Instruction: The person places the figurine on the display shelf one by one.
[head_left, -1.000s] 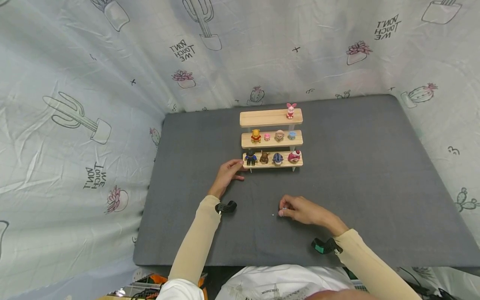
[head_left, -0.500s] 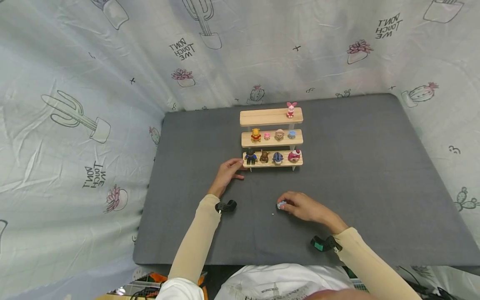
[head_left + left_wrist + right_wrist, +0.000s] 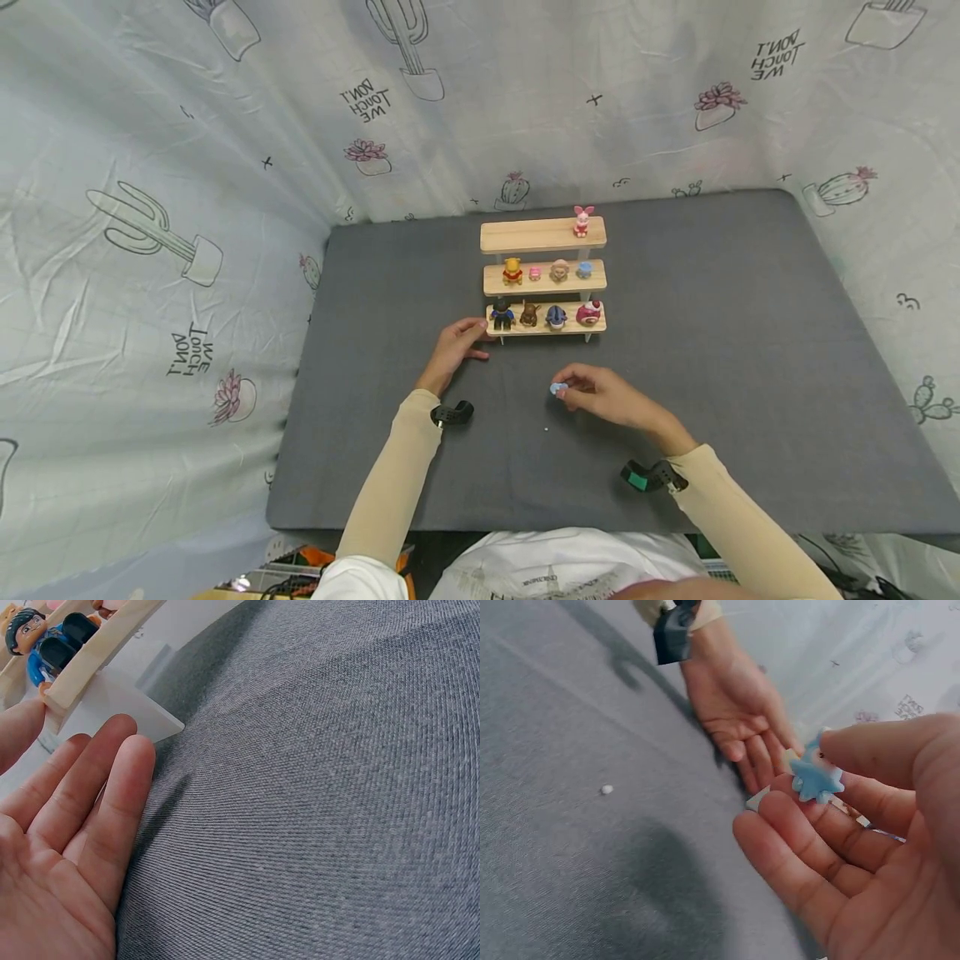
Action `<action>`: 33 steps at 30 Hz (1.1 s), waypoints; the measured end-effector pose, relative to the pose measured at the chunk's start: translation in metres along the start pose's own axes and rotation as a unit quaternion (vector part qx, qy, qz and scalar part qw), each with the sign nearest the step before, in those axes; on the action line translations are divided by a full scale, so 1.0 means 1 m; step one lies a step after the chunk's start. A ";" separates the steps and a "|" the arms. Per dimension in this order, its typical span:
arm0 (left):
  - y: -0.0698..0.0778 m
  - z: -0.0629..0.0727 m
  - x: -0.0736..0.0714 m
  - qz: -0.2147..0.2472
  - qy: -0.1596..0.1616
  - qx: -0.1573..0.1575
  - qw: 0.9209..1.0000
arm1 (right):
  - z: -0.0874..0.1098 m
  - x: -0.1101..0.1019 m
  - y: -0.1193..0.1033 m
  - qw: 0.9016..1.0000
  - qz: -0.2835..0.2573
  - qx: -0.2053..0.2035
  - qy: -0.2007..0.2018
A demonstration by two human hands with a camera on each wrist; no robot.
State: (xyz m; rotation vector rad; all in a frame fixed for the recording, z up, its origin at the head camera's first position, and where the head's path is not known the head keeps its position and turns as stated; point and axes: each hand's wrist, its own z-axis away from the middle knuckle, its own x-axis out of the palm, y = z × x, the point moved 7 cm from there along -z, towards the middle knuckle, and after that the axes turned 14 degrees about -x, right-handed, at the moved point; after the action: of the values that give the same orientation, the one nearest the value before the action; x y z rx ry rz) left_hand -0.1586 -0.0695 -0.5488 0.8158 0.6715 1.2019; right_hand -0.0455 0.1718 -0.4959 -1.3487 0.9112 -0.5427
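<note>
My right hand [image 3: 603, 398] pinches a small light-blue figurine [image 3: 817, 778] between thumb and fingers, held over the table in front of the shelf. My left hand [image 3: 452, 348] is at the left end of the wooden three-tier display shelf [image 3: 525, 237]. In the left wrist view, one digit touches the end of the bottom board, while the other fingers [image 3: 124, 799] extend fairly straight beside the clear support. Nearest to it on that board sits a black-haired toy figure [image 3: 56, 645] in blue. A brown figure [image 3: 528, 315], a blue-grey figure [image 3: 556, 317] and a pink-red figure [image 3: 588, 313] share that board.
The middle board carries a yellow bear [image 3: 512, 271], a small pink piece [image 3: 535, 272], a beige-pink head-like figure [image 3: 559, 270] and a blue piece [image 3: 584, 269]. A pink piglet figure [image 3: 582, 222] stands at the top right. A tiny white bit [image 3: 606, 790] lies on the grey table [image 3: 712, 333].
My right hand has moved forward and slightly left, toward the shelf, with the light-blue figurine now showing more at its fingertips. The left hand has stayed at the shelf's end.
</note>
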 end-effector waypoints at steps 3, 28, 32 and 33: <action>-0.001 0.000 0.000 -0.001 0.000 0.001 1.000 | -0.002 -0.004 -0.002 1.000 -0.024 0.000 0.016; -0.002 -0.001 0.000 -0.014 0.006 -0.012 1.000 | -0.023 -0.029 -0.027 0.981 -0.132 -0.064 0.124; -0.002 0.000 0.000 -0.014 0.006 -0.009 1.000 | -0.028 -0.032 -0.032 0.983 -0.124 -0.064 0.119; -0.002 0.000 0.000 -0.014 0.006 -0.008 1.000 | -0.029 -0.033 -0.033 0.983 -0.124 -0.063 0.120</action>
State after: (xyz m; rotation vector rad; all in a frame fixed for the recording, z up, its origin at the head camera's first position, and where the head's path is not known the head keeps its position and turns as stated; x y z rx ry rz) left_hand -0.1581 -0.0699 -0.5505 0.7833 0.6798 1.1874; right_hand -0.0822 0.1746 -0.4552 -1.5453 0.9908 -0.8647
